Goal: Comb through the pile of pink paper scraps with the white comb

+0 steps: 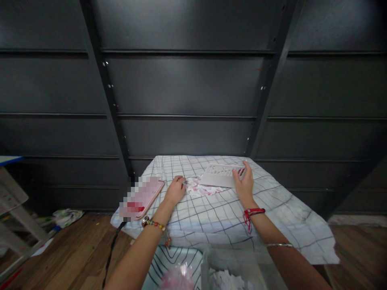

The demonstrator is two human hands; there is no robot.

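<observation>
My right hand (245,184) grips the right end of a white tray with rows of holes (219,181), thumb on the near side. The tray is tilted over a loose heap of small white and pink pieces (205,189) on a checked cloth (208,217). At the left edge of that heap is my left hand (176,190), its fingers curled in around something small and pale that I cannot make out. A pink phone (151,197), partly blurred out, lies left of my left forearm.
In front of me stand a striped basket (157,262) with a clear pink packet (178,278) and a translucent bin (208,257) holding white pieces (229,280). A black cable (111,249) hangs from the phone. Dark panels (187,88) rise behind the table.
</observation>
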